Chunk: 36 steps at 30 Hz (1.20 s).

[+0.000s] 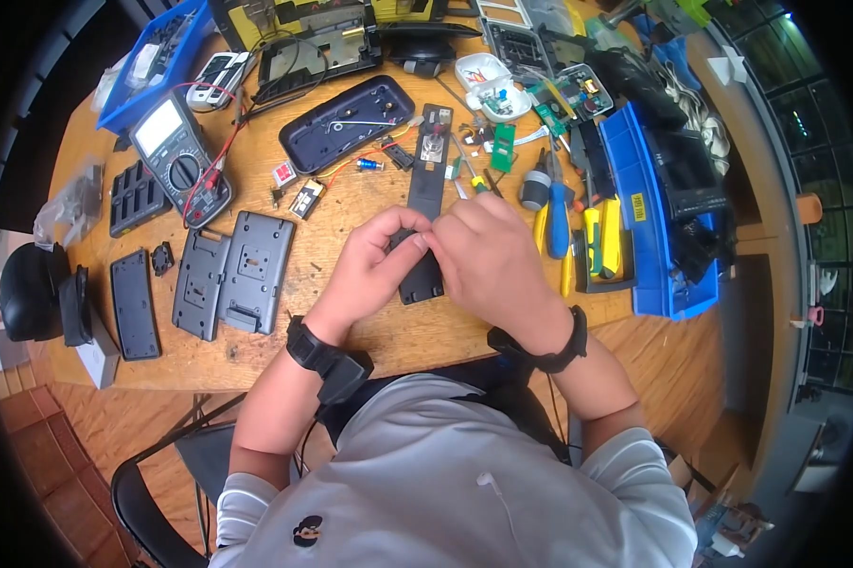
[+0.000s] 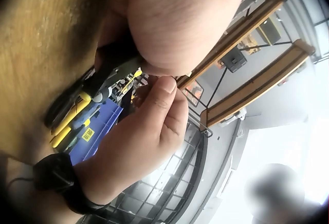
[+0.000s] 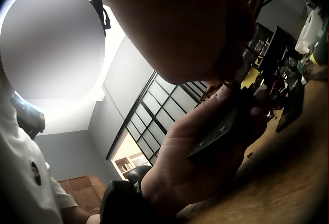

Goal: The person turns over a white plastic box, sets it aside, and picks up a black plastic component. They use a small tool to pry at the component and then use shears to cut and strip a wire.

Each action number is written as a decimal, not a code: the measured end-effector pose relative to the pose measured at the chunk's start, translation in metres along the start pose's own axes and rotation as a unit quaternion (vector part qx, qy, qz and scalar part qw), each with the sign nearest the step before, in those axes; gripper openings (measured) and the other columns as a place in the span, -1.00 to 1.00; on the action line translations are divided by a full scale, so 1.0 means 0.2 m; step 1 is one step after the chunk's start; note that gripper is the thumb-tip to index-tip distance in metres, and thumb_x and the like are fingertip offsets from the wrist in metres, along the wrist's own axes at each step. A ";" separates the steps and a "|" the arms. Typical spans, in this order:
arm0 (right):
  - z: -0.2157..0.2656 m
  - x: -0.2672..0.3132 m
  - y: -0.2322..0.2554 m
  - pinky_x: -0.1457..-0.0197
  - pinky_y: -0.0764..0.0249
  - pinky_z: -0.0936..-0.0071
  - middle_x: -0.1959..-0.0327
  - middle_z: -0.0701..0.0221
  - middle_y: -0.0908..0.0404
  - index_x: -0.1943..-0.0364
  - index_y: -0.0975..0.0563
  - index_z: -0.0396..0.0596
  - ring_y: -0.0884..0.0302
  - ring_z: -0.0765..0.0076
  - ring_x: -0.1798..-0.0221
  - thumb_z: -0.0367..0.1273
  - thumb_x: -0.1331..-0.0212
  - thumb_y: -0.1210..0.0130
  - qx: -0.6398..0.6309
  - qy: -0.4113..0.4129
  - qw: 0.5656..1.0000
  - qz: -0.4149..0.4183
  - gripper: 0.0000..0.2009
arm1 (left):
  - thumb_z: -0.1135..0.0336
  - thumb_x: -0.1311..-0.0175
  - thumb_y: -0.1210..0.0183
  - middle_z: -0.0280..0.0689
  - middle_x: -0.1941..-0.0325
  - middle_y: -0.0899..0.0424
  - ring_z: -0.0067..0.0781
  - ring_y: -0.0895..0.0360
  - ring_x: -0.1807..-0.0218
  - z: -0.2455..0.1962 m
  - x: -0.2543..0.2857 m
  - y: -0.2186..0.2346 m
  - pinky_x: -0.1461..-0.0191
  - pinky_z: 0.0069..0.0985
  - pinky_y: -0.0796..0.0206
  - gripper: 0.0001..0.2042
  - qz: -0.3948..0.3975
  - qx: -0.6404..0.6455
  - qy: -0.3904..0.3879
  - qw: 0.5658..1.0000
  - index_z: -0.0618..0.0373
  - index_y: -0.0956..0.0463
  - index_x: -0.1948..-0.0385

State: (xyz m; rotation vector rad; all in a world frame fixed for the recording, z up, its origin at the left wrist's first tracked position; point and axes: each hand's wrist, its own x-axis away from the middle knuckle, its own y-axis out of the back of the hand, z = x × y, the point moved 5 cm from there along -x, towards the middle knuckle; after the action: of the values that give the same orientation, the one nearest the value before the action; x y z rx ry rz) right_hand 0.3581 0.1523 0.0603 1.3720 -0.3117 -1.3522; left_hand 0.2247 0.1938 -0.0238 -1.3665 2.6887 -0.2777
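Observation:
My left hand (image 1: 379, 270) grips a flat black plastic panel (image 1: 421, 280) from its left side, low over the table. In the right wrist view the fingers curl round the panel (image 3: 221, 137), with its dark flat face turned to the camera. My right hand (image 1: 497, 256) is close against it, thumb and fingertips bunched together at the left thumb. The left wrist view shows the right thumb (image 2: 163, 93) pressed to the curled forefinger; I cannot tell what is between them. A dark strip with a metal part (image 1: 433, 147) extends beyond the hands.
Left stand a multimeter (image 1: 180, 166), a two-part grey plate (image 1: 235, 275) and a black cover (image 1: 136, 305). A dark tray (image 1: 347, 123) lies ahead. Right are a blue-handled screwdriver (image 1: 559, 220), yellow-handled tools (image 1: 611, 237), a green circuit board (image 1: 502, 148) and a blue bin (image 1: 646, 256).

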 end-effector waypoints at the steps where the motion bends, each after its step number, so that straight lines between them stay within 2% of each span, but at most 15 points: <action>1: 0.00 0.01 0.00 0.19 -0.43 0.20 0.45 0.33 -0.47 0.43 -0.52 -0.07 -0.49 0.10 0.31 -0.44 -0.05 -0.26 -0.002 0.001 1.000 0.008 -0.89 | 0.47 -0.49 -0.12 -0.41 0.12 -0.65 -0.71 -0.52 0.06 0.00 0.00 0.00 -0.05 -0.62 -0.41 -0.89 0.001 0.000 -0.001 1.000 0.23 -0.54 0.05; 4: -0.01 0.02 0.01 0.19 -0.42 0.19 0.45 0.32 -0.48 0.43 -0.52 -0.07 -0.50 0.08 0.31 -0.44 -0.08 -0.26 -0.010 -0.001 1.000 0.018 -0.89 | 0.45 -0.49 -0.13 -0.41 0.13 -0.66 -0.73 -0.52 0.07 0.00 0.00 -0.01 -0.04 -0.64 -0.41 -0.90 0.025 0.037 0.027 0.999 0.21 -0.54 0.07; 7: -0.03 0.04 0.03 0.19 -0.44 0.18 0.44 0.28 -0.53 0.43 -0.55 -0.09 -0.53 0.05 0.31 -0.43 -0.13 -0.25 -0.014 -0.021 0.999 0.022 -0.90 | 0.44 -0.51 -0.11 -0.35 0.16 -0.67 -0.63 -0.59 0.11 0.01 0.00 -0.01 0.00 -0.59 -0.46 -0.90 0.035 0.035 0.037 0.998 0.20 -0.51 0.06; 9: -0.06 0.06 0.07 0.18 -0.46 0.17 0.42 0.25 -0.55 0.43 -0.56 -0.11 -0.55 0.03 0.30 -0.42 -0.16 -0.25 -0.013 -0.036 0.999 0.024 -0.90 | 0.42 -0.53 -0.08 -0.24 0.15 -0.70 -0.48 -0.66 0.16 0.04 0.00 -0.01 0.05 -0.50 -0.53 -0.91 0.034 0.104 0.042 0.993 0.18 -0.46 0.06; 11: -0.14 0.09 0.16 0.16 -0.51 0.15 0.39 0.20 -0.61 0.43 -0.59 -0.15 -0.61 -0.01 0.27 -0.42 -0.17 -0.26 0.072 -0.121 0.990 -0.021 -0.88 | 0.41 -0.53 -0.06 -0.19 0.14 -0.71 -0.42 -0.68 0.17 0.04 -0.01 0.00 0.06 -0.46 -0.55 -0.91 0.025 0.120 0.038 0.992 0.17 -0.45 0.06; 12: -0.16 0.11 0.17 0.16 -0.51 0.15 0.39 0.20 -0.61 0.43 -0.59 -0.15 -0.61 -0.01 0.27 -0.42 -0.17 -0.26 0.072 -0.121 0.990 -0.021 -0.88 | 0.41 -0.54 -0.05 -0.14 0.13 -0.71 -0.35 -0.70 0.18 0.04 -0.01 0.01 0.07 -0.42 -0.57 -0.92 0.015 0.136 0.033 0.990 0.16 -0.44 0.07; 14: -0.26 0.19 0.15 0.14 -0.55 0.12 0.38 0.16 -0.63 0.43 -0.60 -0.17 -0.64 -0.04 0.26 -0.42 -0.13 -0.28 0.178 -0.228 0.956 0.052 -0.88 | 0.40 -0.54 -0.04 -0.13 0.12 -0.72 -0.35 -0.70 0.18 0.04 -0.01 0.01 0.07 -0.41 -0.57 -0.92 0.013 0.135 0.038 0.990 0.15 -0.44 0.07; 21: -0.34 0.25 0.05 0.24 -0.63 0.17 0.40 0.14 -0.65 0.46 -0.58 -0.19 -0.68 -0.06 0.28 -0.57 0.03 -0.16 0.197 -0.236 0.948 0.087 -0.96 | 0.37 -0.54 -0.06 -0.10 0.10 -0.72 -0.32 -0.71 0.16 0.03 -0.01 0.02 0.07 -0.40 -0.58 -0.92 0.016 0.149 0.032 0.988 0.13 -0.44 0.08; 24: -0.35 0.25 0.04 0.26 -0.65 0.18 0.39 0.14 -0.66 0.46 -0.60 -0.19 -0.69 -0.05 0.28 -0.57 0.02 -0.15 0.194 -0.228 0.947 0.119 -0.96 | 0.36 -0.54 -0.06 -0.10 0.10 -0.72 -0.30 -0.72 0.17 0.03 -0.02 0.03 0.07 -0.40 -0.58 -0.92 0.016 0.168 0.031 0.985 0.11 -0.44 0.09; 29: -0.36 0.26 0.03 0.25 -0.66 0.18 0.39 0.11 -0.68 0.45 -0.61 -0.19 -0.70 -0.05 0.31 -0.53 0.02 -0.17 0.195 -0.225 0.948 0.112 -0.95 | 0.36 -0.53 -0.07 -0.09 0.10 -0.72 -0.28 -0.72 0.17 0.03 -0.02 0.03 0.07 -0.40 -0.58 -0.93 0.011 0.164 0.038 0.986 0.10 -0.44 0.10; 31: -0.39 0.26 0.02 0.25 -0.65 0.15 0.35 0.08 -0.69 0.41 -0.60 -0.23 -0.72 -0.03 0.31 -0.51 -0.03 -0.16 0.212 -0.274 0.928 0.139 -0.93 | 0.36 -0.53 -0.07 -0.09 0.10 -0.72 -0.28 -0.72 0.18 0.02 -0.02 0.03 0.08 -0.40 -0.58 -0.93 0.010 0.163 0.040 0.986 0.10 -0.44 0.10; 32: -0.39 0.26 0.03 0.25 -0.65 0.15 0.35 0.08 -0.69 0.41 -0.60 -0.23 -0.72 -0.03 0.31 -0.51 -0.03 -0.16 0.212 -0.273 0.928 0.138 -0.93 | 0.36 -0.53 -0.08 -0.09 0.10 -0.72 -0.29 -0.72 0.17 0.02 -0.02 0.03 0.08 -0.40 -0.58 -0.93 0.009 0.166 0.042 0.985 0.10 -0.44 0.10; 34: -0.36 0.24 0.13 0.24 -0.63 0.13 0.29 0.01 -0.70 0.33 -0.59 -0.27 -0.72 -0.04 0.29 -0.47 -0.10 -0.14 0.179 -0.275 0.944 0.045 -0.88 | 0.36 -0.53 -0.08 -0.10 0.10 -0.72 -0.29 -0.72 0.17 0.02 -0.02 0.04 0.08 -0.40 -0.58 -0.93 0.003 0.168 0.043 0.985 0.10 -0.44 0.10; 35: -0.35 0.23 0.17 0.25 -0.62 0.27 0.33 0.05 -0.71 0.26 -0.58 -0.27 -0.74 0.14 0.34 -0.45 -0.18 -0.18 0.145 -0.259 0.955 0.021 -0.86 | 0.36 -0.53 -0.08 -0.10 0.10 -0.72 -0.29 -0.72 0.17 0.02 -0.02 0.04 0.07 -0.40 -0.58 -0.93 0.003 0.166 0.044 0.985 0.10 -0.44 0.10; 36: -0.32 0.22 0.19 0.25 -0.62 0.27 0.33 0.05 -0.71 0.26 -0.58 -0.27 -0.74 0.14 0.34 -0.45 -0.18 -0.18 0.145 -0.259 0.955 0.022 -0.86 | 0.36 -0.53 -0.08 -0.10 0.10 -0.73 -0.30 -0.72 0.17 0.02 -0.02 0.04 0.07 -0.40 -0.58 -0.93 0.005 0.163 0.046 0.985 0.10 -0.44 0.10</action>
State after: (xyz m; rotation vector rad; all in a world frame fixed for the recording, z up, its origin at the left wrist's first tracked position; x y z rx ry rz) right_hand 0.4424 0.1374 0.0496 1.2113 -0.9179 -1.6659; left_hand 0.2219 0.2003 -0.0291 -1.2672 2.5682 -0.7597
